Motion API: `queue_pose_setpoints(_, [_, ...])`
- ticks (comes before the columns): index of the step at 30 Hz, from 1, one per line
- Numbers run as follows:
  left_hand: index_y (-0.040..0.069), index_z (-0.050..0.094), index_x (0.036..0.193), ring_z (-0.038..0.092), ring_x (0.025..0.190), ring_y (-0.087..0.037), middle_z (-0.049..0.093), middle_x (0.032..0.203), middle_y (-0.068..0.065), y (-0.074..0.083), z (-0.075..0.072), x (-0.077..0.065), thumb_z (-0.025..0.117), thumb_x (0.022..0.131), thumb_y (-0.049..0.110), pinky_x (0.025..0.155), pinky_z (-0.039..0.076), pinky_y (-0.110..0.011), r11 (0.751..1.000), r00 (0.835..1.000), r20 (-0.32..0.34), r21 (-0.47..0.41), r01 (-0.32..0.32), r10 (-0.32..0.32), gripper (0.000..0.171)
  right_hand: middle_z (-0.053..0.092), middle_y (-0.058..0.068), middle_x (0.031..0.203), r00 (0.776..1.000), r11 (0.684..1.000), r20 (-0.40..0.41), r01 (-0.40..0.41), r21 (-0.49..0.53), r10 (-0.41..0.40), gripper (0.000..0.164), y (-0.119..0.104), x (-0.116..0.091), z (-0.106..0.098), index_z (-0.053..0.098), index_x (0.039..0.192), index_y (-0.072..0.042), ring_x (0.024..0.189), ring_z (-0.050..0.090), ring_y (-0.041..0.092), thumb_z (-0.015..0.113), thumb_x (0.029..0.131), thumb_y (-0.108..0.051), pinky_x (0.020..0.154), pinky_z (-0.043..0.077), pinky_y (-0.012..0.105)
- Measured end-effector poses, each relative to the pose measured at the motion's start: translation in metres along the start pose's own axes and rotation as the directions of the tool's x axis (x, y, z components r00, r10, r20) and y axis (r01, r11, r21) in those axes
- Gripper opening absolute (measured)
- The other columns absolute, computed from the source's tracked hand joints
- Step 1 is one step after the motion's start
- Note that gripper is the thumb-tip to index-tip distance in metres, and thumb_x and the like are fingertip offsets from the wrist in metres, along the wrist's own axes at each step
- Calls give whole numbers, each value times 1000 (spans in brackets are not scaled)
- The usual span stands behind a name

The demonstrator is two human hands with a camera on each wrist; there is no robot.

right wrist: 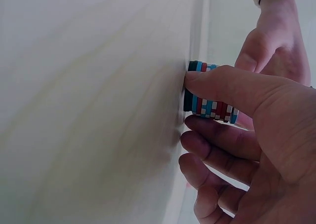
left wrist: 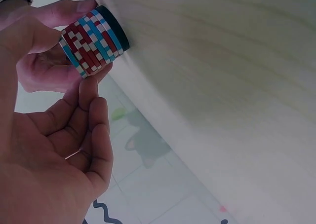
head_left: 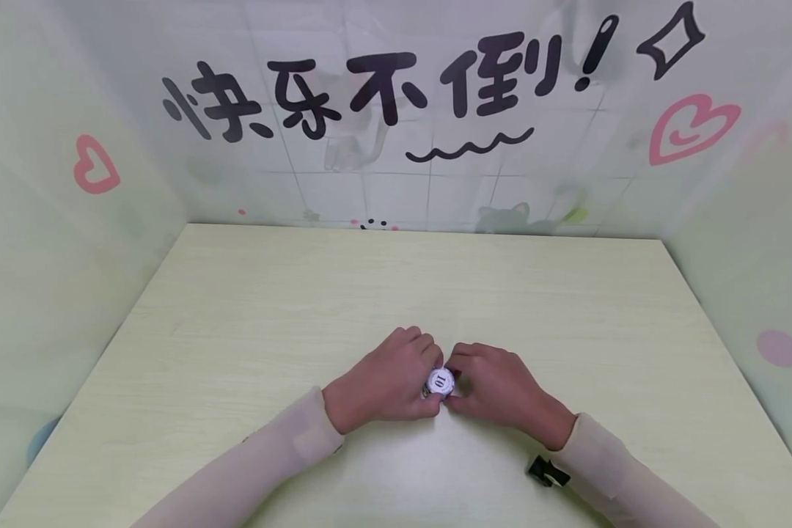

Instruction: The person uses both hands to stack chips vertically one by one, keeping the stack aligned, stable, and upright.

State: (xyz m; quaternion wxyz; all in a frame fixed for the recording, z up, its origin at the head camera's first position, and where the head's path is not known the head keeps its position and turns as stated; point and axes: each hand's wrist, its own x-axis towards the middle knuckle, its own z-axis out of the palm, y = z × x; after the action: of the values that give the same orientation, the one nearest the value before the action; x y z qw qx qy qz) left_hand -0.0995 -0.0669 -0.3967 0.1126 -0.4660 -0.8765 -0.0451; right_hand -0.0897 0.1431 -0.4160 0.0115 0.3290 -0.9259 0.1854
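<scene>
A short stack of poker chips (head_left: 440,382) stands upright on the table, its white top chip marked "10" in the head view. From the side, the stack (left wrist: 94,41) shows red, blue and white edges over a dark base. My left hand (head_left: 392,378) pinches the upper part of the stack between thumb and fingers. Lower down, my right hand (head_left: 498,385) grips the stack from the other side. In the right wrist view the right thumb (right wrist: 212,83) presses across the stack near its dark base, while the other fingers lie curled along the table.
The pale wooden table (head_left: 303,293) is bordered by a printed backdrop (head_left: 383,183) at the back and sides. A small black clip-like object (head_left: 548,471) sits beside the right sleeve (head_left: 607,462). The left sleeve (head_left: 257,455) crosses the front left of the table.
</scene>
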Motion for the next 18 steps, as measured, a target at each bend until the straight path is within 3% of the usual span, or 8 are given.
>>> queue_pose_setpoints(10, [12,65,96,45,76,-14,58,86,4,-2,1,-2,59,84,46,68,38,-27,1000,1000,18,1,9,-9,37,60,-15,89,1000,1000,9,-2,-9,2,28,1,0,0,74,93,-20,73,50,2,83,72,-36,57,44,20])
queue_pose_setpoints(15, [12,63,116,51,98,-18,58,109,1,-6,-2,-10,54,86,62,82,42,-34,996,997,12,-52,78,-77,59,62,-11,97,999,999,34,25,-48,-23,25,5,-3,-8,74,99,-19,85,55,7,78,75,-28,64,49,25])
queue_pose_setpoints(18, [13,59,127,49,115,-20,55,124,-1,-13,-7,-16,47,91,62,92,41,-38,992,993,-18,-61,114,-115,63,64,-7,106,999,997,-1,50,-61,-50,25,12,-5,-17,73,105,-18,98,59,12,73,80,-18,75,53,31])
